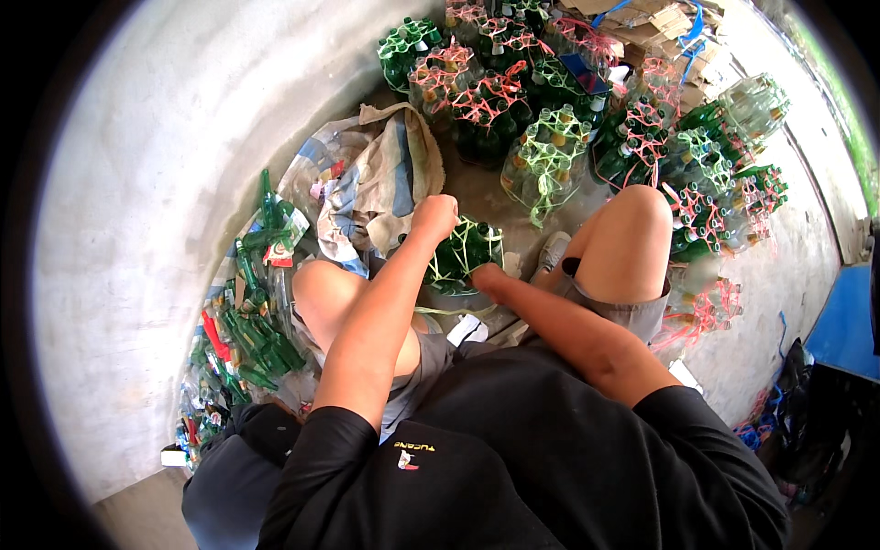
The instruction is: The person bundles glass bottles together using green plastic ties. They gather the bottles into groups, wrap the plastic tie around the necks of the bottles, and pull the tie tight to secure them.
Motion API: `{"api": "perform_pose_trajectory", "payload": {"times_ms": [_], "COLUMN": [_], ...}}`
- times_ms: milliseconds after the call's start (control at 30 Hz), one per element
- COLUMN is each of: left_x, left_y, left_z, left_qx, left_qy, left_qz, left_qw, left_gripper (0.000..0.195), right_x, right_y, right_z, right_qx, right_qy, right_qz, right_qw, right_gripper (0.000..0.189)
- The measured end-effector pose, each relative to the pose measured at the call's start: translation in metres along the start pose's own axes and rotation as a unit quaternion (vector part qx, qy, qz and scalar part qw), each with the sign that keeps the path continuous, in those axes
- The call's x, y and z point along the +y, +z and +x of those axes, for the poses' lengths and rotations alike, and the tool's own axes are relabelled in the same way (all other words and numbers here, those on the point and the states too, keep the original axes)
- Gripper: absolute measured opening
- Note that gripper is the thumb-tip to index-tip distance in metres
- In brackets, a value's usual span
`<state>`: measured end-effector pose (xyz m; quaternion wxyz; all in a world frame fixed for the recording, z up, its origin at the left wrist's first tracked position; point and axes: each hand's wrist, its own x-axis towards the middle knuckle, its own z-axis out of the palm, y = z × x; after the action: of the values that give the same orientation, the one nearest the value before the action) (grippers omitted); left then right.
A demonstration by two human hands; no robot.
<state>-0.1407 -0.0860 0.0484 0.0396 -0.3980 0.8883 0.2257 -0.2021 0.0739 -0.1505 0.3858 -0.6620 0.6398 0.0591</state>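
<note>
Between my knees stands a bundle of green glass bottles (pixel 454 260), laced with pale green plastic string (pixel 474 240). My left hand (pixel 436 216) is closed in a fist at the bundle's upper left, with the string running from it; its fingertips are hidden. My right hand (pixel 487 276) is low against the bundle's right side. Its fingers are bent out of sight, so what they grip does not show. A loose strand of string (pixel 460 311) trails on the floor below the bundle.
Several tied bottle bundles (pixel 546 161) stand ahead and to the right. A phone (pixel 584 73) lies on one. A woven sack (pixel 385 179) slumps at the left, above loose green bottles (pixel 258 337) along the concrete wall (pixel 137 206). Flattened cardboard (pixel 660 27) lies at the back.
</note>
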Motion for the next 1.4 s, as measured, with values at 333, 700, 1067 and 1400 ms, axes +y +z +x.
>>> {"api": "perform_pose_trajectory", "payload": {"times_ms": [333, 700, 1067, 1400], "left_x": [0.012, -0.003, -0.006, -0.007], "left_y": [0.038, 0.076, 0.081, 0.083], "left_z": [-0.109, -0.134, -0.136, -0.134], "left_qx": [-0.061, 0.097, 0.086, 0.09], "left_qy": [0.095, 0.1, 0.097, 0.06], "left_qz": [0.046, 0.022, 0.023, -0.004], "left_qw": [0.992, 0.99, 0.991, 0.994], "left_gripper": [0.016, 0.04, 0.031, 0.032], "right_x": [-0.007, -0.049, -0.054, -0.046], "right_y": [-0.019, -0.068, -0.072, -0.128], "right_z": [-0.017, -0.104, -0.125, -0.14], "right_qx": [0.075, 0.108, 0.116, 0.264], "right_qy": [-0.009, 0.092, 0.035, 0.025], "right_qz": [0.118, 0.123, 0.018, -0.02], "right_qw": [0.99, 0.982, 0.992, 0.964], "right_gripper": [0.041, 0.027, 0.025, 0.017]}}
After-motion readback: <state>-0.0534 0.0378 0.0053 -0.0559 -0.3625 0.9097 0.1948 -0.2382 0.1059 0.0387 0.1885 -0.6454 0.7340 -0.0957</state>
